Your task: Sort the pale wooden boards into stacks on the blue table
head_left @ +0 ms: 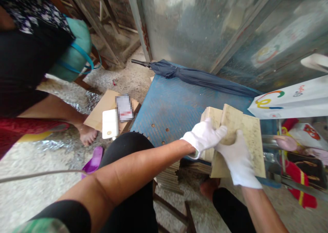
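Note:
Both my hands wear white gloves. My left hand grips the top of a stack of thin pale wooden sheets standing on edge at the front of a blue metal platform. My right hand clasps the front sheet from below, fingers curled over its face. More thin sheets lie piled on the ground just under the stack, between my knees.
A folded dark umbrella lies along the platform's back edge. A white printed paper bag lies at right above red packages. Another person's bare foot rests left, near cardboard with a white phone. A purple slipper lies by my knee.

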`<state>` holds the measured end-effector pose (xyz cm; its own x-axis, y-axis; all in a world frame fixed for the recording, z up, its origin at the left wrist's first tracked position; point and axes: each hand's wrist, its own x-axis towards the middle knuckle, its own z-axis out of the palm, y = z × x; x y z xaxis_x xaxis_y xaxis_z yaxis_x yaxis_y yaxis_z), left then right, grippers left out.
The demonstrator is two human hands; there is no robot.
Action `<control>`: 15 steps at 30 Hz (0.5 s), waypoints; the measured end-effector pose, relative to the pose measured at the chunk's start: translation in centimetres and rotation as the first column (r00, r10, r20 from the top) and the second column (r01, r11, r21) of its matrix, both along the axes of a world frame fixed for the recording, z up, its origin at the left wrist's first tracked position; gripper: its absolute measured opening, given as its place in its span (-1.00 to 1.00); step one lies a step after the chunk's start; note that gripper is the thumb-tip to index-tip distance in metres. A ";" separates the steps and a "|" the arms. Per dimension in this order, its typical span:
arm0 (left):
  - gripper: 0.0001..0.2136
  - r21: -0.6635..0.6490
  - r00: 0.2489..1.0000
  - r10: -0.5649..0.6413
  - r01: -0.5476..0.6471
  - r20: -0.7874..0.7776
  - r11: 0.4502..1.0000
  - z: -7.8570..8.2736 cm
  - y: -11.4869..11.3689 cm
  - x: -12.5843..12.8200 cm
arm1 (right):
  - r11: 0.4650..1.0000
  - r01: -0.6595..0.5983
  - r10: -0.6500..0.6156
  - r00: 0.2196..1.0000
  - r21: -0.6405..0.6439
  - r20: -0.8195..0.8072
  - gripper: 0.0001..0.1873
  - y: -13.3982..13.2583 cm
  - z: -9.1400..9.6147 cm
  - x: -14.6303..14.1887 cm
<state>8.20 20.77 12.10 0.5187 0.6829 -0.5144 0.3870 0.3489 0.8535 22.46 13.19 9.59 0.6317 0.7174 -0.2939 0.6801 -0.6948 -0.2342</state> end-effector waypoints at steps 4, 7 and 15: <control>-0.36 0.003 0.988 0.154 -0.154 -0.023 0.988 -0.6 1.6 -0.7 | 0.996 0.023 -0.022 1.000 -0.085 0.010 -0.02 1.9 -2.1 0.7; -0.29 -0.014 0.984 0.174 -0.174 -0.027 0.985 -0.5 2.6 -1.0 | 0.992 0.026 -0.017 0.997 -0.126 0.069 0.04 2.5 -3.4 0.7; -0.42 0.006 0.993 0.101 -0.101 -0.055 0.995 -0.4 3.0 -1.0 | 0.985 0.016 0.015 0.983 -0.170 0.183 0.09 3.0 -5.1 -0.4</control>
